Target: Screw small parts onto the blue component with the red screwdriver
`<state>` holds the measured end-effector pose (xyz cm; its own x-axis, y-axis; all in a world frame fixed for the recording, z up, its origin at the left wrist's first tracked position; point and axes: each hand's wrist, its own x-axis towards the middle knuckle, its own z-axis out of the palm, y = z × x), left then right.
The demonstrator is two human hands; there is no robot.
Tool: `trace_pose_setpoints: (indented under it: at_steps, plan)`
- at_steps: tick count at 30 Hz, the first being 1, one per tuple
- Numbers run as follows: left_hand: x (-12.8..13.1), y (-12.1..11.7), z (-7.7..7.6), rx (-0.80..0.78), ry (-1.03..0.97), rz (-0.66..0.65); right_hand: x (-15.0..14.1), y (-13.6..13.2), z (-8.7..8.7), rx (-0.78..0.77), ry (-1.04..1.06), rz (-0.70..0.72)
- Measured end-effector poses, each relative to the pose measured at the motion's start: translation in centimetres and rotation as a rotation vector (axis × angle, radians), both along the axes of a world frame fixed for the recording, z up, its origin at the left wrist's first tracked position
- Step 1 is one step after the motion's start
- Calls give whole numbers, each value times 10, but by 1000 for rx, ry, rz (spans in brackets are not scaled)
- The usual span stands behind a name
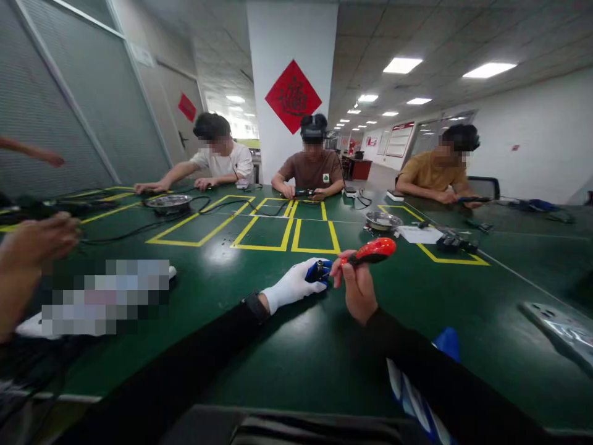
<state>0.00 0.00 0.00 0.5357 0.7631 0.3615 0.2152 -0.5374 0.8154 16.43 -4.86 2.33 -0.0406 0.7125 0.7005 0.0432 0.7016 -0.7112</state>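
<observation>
My left hand (294,285), in a white glove with blue fingers, is closed around a small black part (319,270) above the green table (259,346). The fingers cover most of that part, so its kind cannot be made out. Bare, my right hand (359,290) grips a screwdriver (376,250) with a red and black handle. Its handle points up to the right, and the thin shaft runs toward the black part. Whether the tip touches it is hard to tell.
Beside my right forearm lies a blue and white glove (447,345). A phone (563,327) rests at the far right. Metal bowls (383,221), black parts (456,242) and cables (134,233) are spread across the table. Several people sit around it; one person's hand (44,241) reaches in at left.
</observation>
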Motion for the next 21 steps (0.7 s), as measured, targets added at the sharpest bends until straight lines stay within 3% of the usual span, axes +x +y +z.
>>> trace_pose_setpoints:
  at_steps: [11,18,21]
  plan:
    - [3,-7,8,-38,41,45,1,-4,2,-17,9,-3]
    - [2,-6,8,-14,62,84,-2,-7,12,-176,215,139]
    - [2,-4,4,-35,77,81,-3,-7,17,-214,238,127]
